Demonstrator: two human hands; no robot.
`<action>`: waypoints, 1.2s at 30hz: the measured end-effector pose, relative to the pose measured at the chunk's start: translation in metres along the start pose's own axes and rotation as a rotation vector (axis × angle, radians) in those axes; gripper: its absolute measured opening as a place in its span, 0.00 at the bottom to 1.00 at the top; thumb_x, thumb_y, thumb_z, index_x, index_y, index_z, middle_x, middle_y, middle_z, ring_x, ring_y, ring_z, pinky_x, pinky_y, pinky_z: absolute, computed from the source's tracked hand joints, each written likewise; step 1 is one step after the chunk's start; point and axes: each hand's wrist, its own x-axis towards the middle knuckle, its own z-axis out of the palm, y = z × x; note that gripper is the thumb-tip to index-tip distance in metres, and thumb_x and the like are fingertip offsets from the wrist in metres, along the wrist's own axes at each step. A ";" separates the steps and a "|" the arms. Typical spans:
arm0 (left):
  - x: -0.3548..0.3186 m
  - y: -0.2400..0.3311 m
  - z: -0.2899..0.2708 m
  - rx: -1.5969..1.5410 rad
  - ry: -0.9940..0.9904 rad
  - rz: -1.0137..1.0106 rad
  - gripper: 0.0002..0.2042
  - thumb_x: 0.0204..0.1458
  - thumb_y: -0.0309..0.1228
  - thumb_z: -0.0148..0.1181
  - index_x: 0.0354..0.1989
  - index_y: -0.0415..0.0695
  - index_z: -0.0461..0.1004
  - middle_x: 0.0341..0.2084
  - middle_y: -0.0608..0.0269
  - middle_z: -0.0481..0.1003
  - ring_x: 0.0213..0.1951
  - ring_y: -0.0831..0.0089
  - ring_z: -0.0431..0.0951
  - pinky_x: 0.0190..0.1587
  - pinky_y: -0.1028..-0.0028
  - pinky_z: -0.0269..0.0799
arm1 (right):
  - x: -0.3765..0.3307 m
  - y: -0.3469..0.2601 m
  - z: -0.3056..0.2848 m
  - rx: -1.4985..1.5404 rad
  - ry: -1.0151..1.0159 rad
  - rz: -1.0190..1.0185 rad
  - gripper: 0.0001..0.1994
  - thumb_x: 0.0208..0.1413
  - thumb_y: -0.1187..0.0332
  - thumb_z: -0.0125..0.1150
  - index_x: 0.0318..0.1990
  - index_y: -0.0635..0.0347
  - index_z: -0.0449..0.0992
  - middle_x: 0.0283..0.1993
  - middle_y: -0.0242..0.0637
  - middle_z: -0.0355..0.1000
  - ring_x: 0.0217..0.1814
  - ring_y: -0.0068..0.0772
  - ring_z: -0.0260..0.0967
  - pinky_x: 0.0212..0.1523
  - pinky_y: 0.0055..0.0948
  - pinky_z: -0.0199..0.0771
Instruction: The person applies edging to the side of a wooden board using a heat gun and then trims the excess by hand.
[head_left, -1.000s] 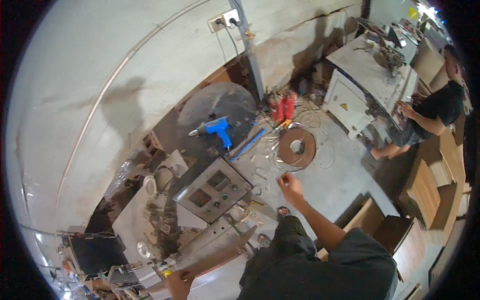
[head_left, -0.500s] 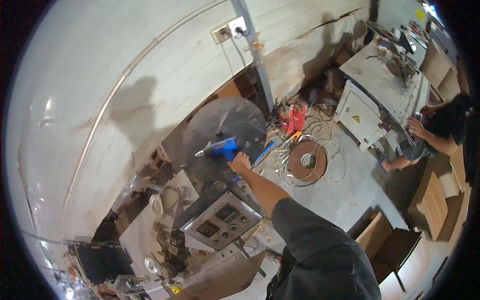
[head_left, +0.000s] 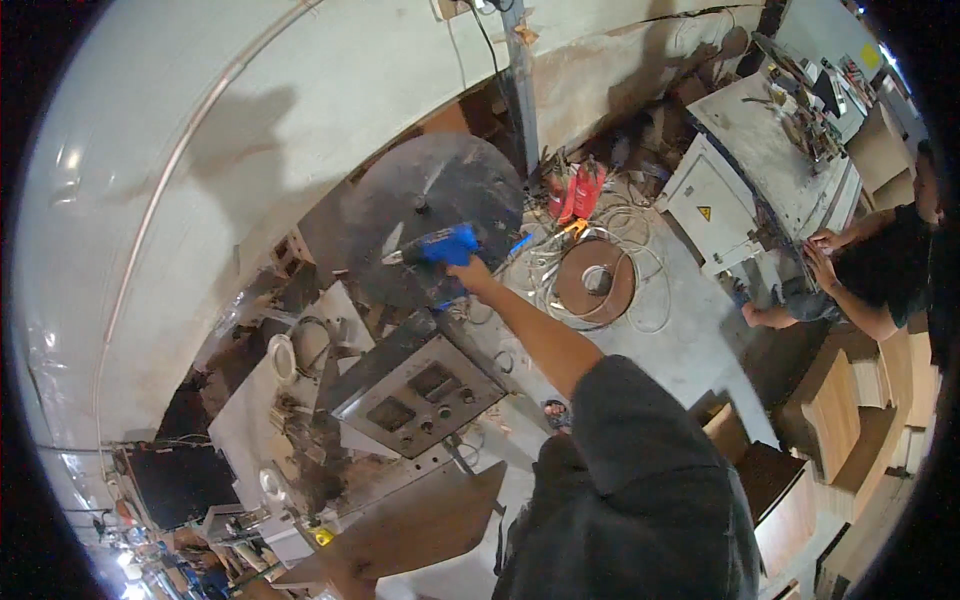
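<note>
A blue power drill (head_left: 432, 245) lies on a dark round disc (head_left: 420, 190) leaning by the wall. My right hand (head_left: 468, 272) reaches out on a straight arm and closes on the drill's handle. My left arm runs toward the lower left, where my left hand (head_left: 348, 578) sits low by the edge of a brown panel; its fingers are too dim to read.
A grey control box (head_left: 420, 395) with dials stands just below the disc. Red canisters (head_left: 582, 188), loose wire and a flat brown reel (head_left: 595, 282) lie on the floor. A white cabinet (head_left: 712, 205) and another seated person (head_left: 880, 270) are at right, with cardboard boxes (head_left: 822, 410) nearby.
My right hand went from near the control box up to the disc and closed on the blue drill. My view shifted closer to the wall.
</note>
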 end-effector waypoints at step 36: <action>0.015 0.070 -0.002 0.240 0.275 0.547 0.30 0.65 0.66 0.57 0.52 0.51 0.84 0.45 0.58 0.85 0.38 0.59 0.85 0.38 0.57 0.82 | -0.659 0.063 -0.155 0.704 0.655 0.050 0.13 0.59 0.61 0.79 0.37 0.53 0.78 0.28 0.30 0.74 0.24 0.28 0.72 0.27 0.33 0.75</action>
